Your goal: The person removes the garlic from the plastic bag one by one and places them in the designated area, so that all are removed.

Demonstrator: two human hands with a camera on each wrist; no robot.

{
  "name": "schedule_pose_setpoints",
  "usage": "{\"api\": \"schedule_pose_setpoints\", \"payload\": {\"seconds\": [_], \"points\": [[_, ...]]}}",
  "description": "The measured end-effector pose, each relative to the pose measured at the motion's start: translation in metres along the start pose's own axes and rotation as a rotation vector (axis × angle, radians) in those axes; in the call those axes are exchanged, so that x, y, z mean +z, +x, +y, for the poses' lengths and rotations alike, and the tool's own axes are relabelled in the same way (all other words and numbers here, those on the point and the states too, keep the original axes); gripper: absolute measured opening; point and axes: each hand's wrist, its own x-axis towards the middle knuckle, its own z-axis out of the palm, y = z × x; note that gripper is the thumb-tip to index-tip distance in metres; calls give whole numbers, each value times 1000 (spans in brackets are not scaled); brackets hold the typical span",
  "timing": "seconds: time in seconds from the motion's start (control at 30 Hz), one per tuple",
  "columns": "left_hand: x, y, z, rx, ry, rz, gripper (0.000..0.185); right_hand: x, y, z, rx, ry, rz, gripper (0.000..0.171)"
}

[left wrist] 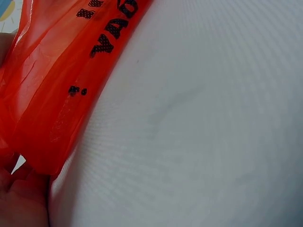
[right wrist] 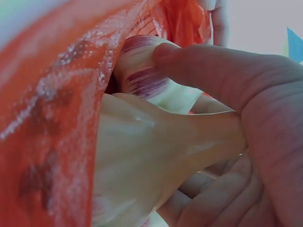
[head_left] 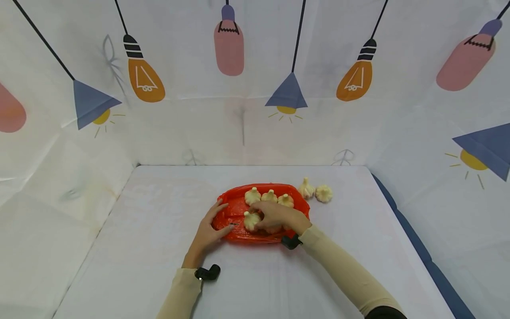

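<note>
On the white desk (head_left: 159, 248) I see a red bag (head_left: 235, 208) near the far edge. My left hand (head_left: 211, 228) lies flat on its left end. My right hand (head_left: 275, 217) grips a garlic bulb (head_left: 251, 220) on it, stalk pointing into my palm.

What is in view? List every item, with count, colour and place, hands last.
red plastic bag: one, red with black print, flat on the middle of the table.
white garlic bulbs on the bag: at least four, cream-white, three in a row at its far side, one under the right hand.
white garlic bulbs off the bag: two, cream-white, on the table right of the bag.
white table cover: one, white.
lamp-print backdrop: white with orange, pink and blue lamps, around the table.
left hand: rests on the bag's left edge.
right hand: grips a garlic bulb.
</note>
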Motion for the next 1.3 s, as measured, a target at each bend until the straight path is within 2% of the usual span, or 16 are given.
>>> {"api": "schedule_pose_setpoints", "payload": {"seconds": [0.3,0.57,0.83,1.0,1.1,1.3], "points": [[0,-1,0,-5,-31,3,74,2,1,2,-9,5,17,42],[1,-2,1,-20,-53,7,74,-3,-6,-1,-18,58,40,41],[0,0,1,-56,-21,-1,75,-9,-13,1,-74,72,155,46],[-2,1,0,-53,-14,-5,75,-18,-21,3,-65,146,201,51],[-2,2,0,-48,-11,-10,76,-24,-25,5,-85,138,238,53],[-2,1,0,-49,-7,-20,77,-32,-32,8,-113,136,307,48]]}}
